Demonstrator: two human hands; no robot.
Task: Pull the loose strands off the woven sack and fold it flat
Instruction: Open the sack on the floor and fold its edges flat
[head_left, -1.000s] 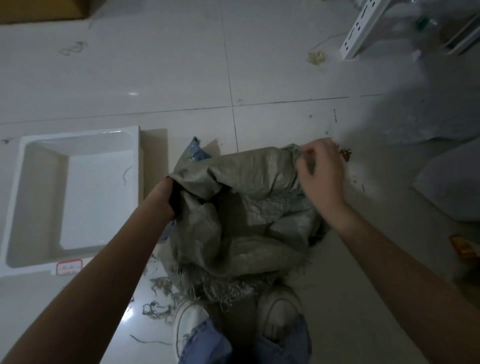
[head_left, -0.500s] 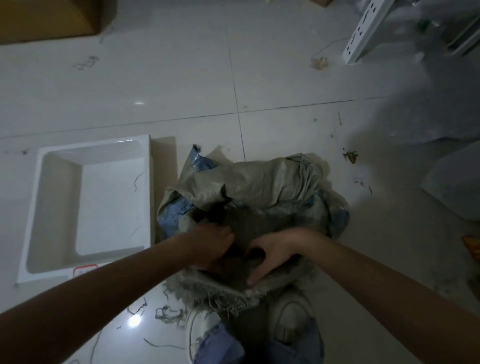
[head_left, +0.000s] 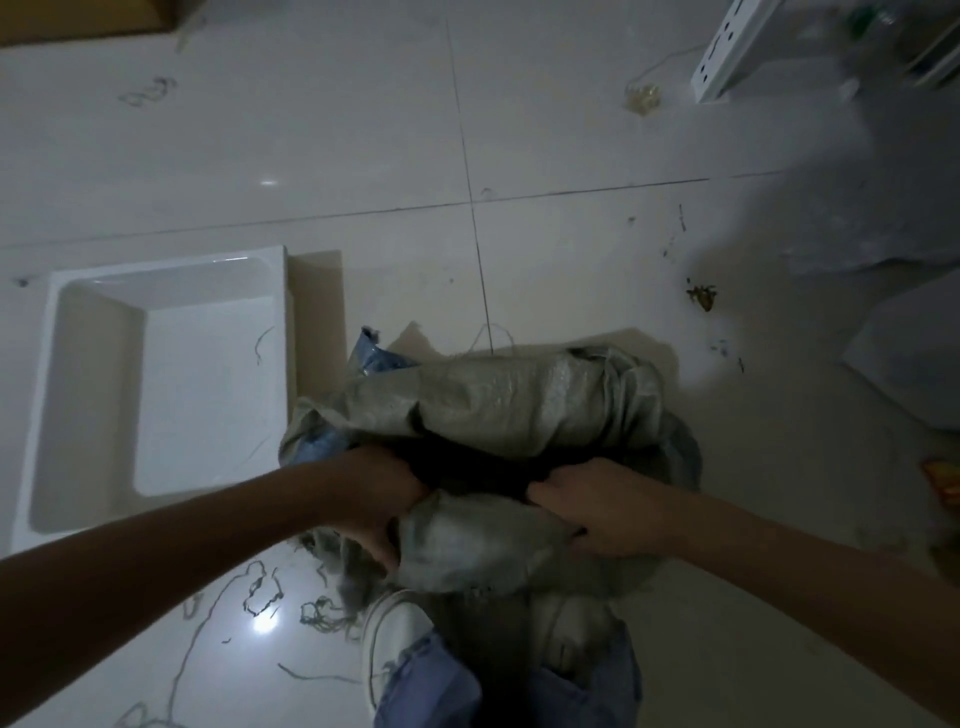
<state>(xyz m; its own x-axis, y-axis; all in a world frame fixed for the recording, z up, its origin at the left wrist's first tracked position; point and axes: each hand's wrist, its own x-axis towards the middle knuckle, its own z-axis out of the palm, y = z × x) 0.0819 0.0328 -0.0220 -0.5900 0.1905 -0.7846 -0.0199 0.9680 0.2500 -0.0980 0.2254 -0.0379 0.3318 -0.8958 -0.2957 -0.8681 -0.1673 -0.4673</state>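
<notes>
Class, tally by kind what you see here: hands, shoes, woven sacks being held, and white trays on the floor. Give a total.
Hands: 2, left hand and right hand
Shoes: 2, left shoe and right shoe
Woven sack: 1
White tray: 1
Total: 6

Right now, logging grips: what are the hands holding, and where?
Both the left hand and right hand grip the woven sack at its near, bunched edge.

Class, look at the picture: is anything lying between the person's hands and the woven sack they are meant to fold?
Nothing visible does. The left hand and the right hand both already grip the near edge of the woven sack, which is bunched on the floor above the shoes.
</notes>
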